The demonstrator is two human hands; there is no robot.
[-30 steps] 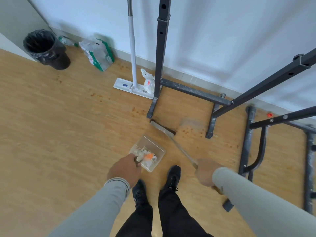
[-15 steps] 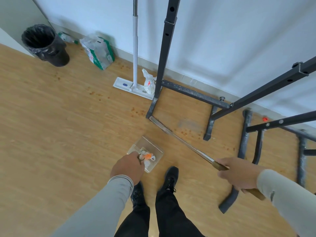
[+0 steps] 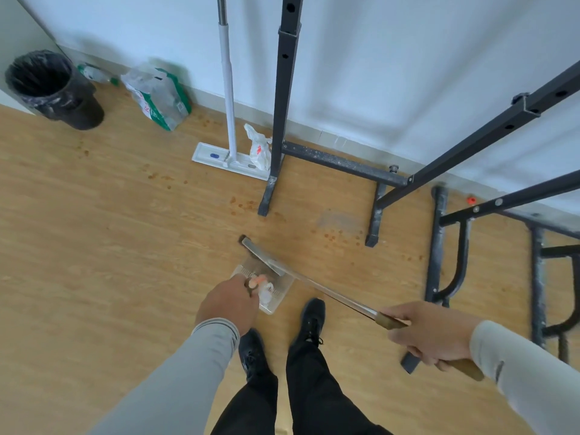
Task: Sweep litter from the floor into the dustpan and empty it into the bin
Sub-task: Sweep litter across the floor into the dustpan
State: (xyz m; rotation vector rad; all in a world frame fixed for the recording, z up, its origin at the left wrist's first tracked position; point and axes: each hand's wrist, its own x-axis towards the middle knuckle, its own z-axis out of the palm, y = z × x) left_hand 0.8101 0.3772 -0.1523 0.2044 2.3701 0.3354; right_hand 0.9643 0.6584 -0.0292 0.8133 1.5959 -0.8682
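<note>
Litter, white scraps with an orange piece [image 3: 263, 285], lies inside the clear plastic dustpan [image 3: 280, 293], which sits low over the tan wood-plank floor [image 3: 94, 246] just ahead of the person's black shoes. Going from the left: a round black bin lined with a black bag [image 3: 50, 86] stands in the corner at ten o'clock from the dustpan, well apart from it; just to its right a clear plastic bottle with a green cap [image 3: 95, 73] lies against the wall, then a translucent green-and-white plastic bag [image 3: 158, 98]. At twelve o'clock a white flat mop with a long white pole [image 3: 229, 158] leans on the wall, a small white knotted bag [image 3: 260, 149] touching its head. The left hand [image 3: 227, 304], in a grey sleeve, is clenched around the dustpan's handle. The long-handled broom with a silver shaft and dark bristles [image 3: 314, 285] has its head at the dustpan's far edge, partly over the pan. The right hand [image 3: 434, 335], at four o'clock, grasps the broom's brown grip. Behind, at one to three o'clock, black metal rack frames [image 3: 284, 89] stand on the floor.
</note>
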